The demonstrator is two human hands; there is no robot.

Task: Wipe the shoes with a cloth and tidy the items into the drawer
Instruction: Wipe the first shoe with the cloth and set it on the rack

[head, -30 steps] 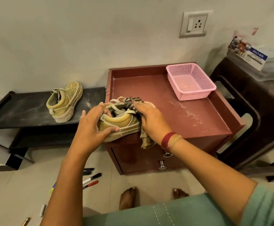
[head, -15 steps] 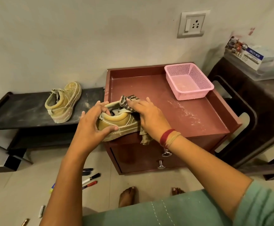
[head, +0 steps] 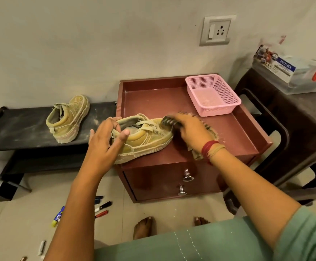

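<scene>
A dusty tan shoe (head: 146, 140) lies on the front left of the maroon drawer cabinet's top (head: 234, 132). My left hand (head: 104, 144) grips its heel collar, thumb on the outer side. My right hand (head: 193, 129) presses a striped cloth (head: 169, 121) against the shoe's toe; a cloth end (head: 196, 154) hangs below my wrist. The second tan shoe (head: 68, 117) rests on the low black shelf (head: 21, 129) to the left. Both drawers (head: 172, 178) are closed, with two metal knobs on the front.
A pink mesh basket (head: 212, 95) stands at the cabinet's back right. Markers and pens (head: 101, 209) lie scattered on the floor at left. A dark stool (head: 294, 119) with a plastic box (head: 292, 74) stands at right. My bare feet (head: 144, 227) are near the cabinet.
My right hand has slid with the cloth from the shoe's opening to its toe. The shoe now lies longer across the cabinet top, its laces and tongue uncovered.
</scene>
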